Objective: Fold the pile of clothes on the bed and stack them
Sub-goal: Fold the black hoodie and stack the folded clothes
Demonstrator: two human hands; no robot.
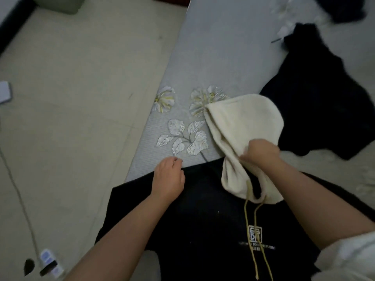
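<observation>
Your right hand (260,152) is bunched on the cream hood (241,122) of the black hoodie (203,209), fingers curled into the fabric near the neck; motion blur smears the knuckles, so you cannot make out which fingers do the gripping. Your left hand (169,177) rests at the hoodie's far edge near the shoulder, fingers loosely curled with the tips down at the hem line; whether they pinch the cloth or only touch it cannot be told from here.

That hoodie lies flat on the grey bed (213,57), chest up, a small white logo (255,234) showing, its lettering too blurred to read. Two olive drawstrings (248,220) trail down from the hood over the chest. Its lower part is cut off by the frame's bottom edge, and your right forearm covers one side of it.

Beyond your right hand, a second dark garment (316,102) lies crumpled on the bed, with another dark heap (343,9) at the top corner, blurred and partly out of frame.

On the floor to your left sits a white power strip (49,262) with its cable running away
</observation>
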